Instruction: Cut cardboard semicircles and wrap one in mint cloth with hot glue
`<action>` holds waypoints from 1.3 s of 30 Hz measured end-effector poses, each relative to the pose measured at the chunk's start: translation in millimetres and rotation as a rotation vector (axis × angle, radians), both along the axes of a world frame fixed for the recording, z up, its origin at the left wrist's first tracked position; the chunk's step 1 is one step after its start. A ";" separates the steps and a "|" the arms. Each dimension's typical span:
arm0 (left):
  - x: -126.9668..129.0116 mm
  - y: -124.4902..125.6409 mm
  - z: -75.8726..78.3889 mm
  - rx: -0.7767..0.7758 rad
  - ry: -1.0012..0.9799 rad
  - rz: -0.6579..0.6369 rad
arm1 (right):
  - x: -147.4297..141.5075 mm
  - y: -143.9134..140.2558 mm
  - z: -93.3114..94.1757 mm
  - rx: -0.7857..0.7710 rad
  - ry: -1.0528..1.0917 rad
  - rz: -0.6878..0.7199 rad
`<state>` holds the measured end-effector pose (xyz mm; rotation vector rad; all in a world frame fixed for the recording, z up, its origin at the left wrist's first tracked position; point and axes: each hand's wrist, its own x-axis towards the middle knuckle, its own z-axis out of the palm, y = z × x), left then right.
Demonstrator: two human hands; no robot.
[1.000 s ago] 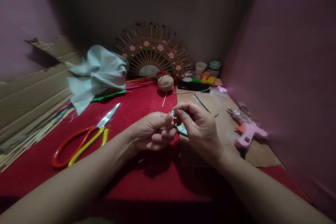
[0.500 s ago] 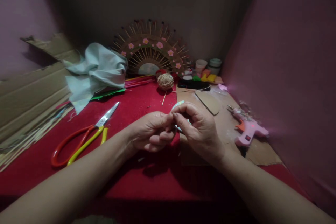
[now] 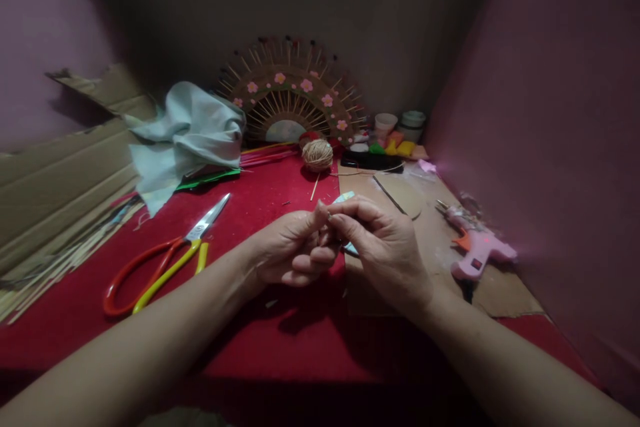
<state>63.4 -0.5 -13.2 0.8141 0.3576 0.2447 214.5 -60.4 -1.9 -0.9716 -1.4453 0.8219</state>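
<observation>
My left hand point(image 3: 297, 247) and my right hand point(image 3: 383, 247) meet fingertip to fingertip above the table. Both are closed in a pinch around something tiny and dark at the thumb tips, too small to name. Behind my right hand's fingers lies a pale blue patterned piece point(image 3: 345, 197) on the cardboard, mostly hidden. Scissors point(image 3: 200, 233) with one red and one yellow handle rest to the left of my left hand, blades pointing away. Beyond the hands sits a ball of twine point(image 3: 317, 155), with a short thin stick point(image 3: 315, 187) in front of it.
A pink glue gun point(image 3: 480, 250) lies on the cardboard sheet point(image 3: 435, 240) at right, near a rounded cardboard cutout point(image 3: 400, 193). Light blue cloth point(image 3: 195, 127) and thin sticks point(image 3: 75, 253) are at left. A flower-decorated fan point(image 3: 293, 90) stands at the back.
My fingertips have shifted slightly, and my left thumb now points more upward, showing the tiny dark thing between the hands. The whole view has moved a little; the tools lie as before.
</observation>
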 end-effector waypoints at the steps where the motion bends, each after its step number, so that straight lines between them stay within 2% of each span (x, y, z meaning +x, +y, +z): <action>1: 0.4 -0.1 0.3 -0.004 0.007 -0.004 | 0.2 0.3 -0.9 0.004 0.002 -0.002; 9: 0.1 -1.2 -0.7 -0.045 0.025 -0.027 | 0.7 3.4 -6.2 0.048 -0.051 -0.041; 16: -1.9 -1.8 2.5 -0.035 0.015 -0.062 | 1.9 2.2 -3.7 0.208 -0.168 -0.075; 20: -0.1 -2.7 3.9 -0.047 0.010 -0.100 | 1.8 1.9 -4.6 0.152 -0.165 -0.089; 26: -1.0 -5.5 1.2 -0.019 -0.059 -0.052 | 2.8 6.4 -3.0 0.029 -0.018 -0.184; 29: -1.0 -4.1 -0.5 -0.009 -0.060 -0.052 | 3.0 6.1 -1.6 0.002 0.000 -0.134; 33: 0.7 0.6 -1.2 -0.072 -0.019 0.006 | 1.6 2.3 -2.6 0.056 -0.039 -0.057; 39: 6.6 -1.8 3.3 -0.025 0.113 0.134 | -0.4 1.3 -4.1 0.042 -0.066 -0.082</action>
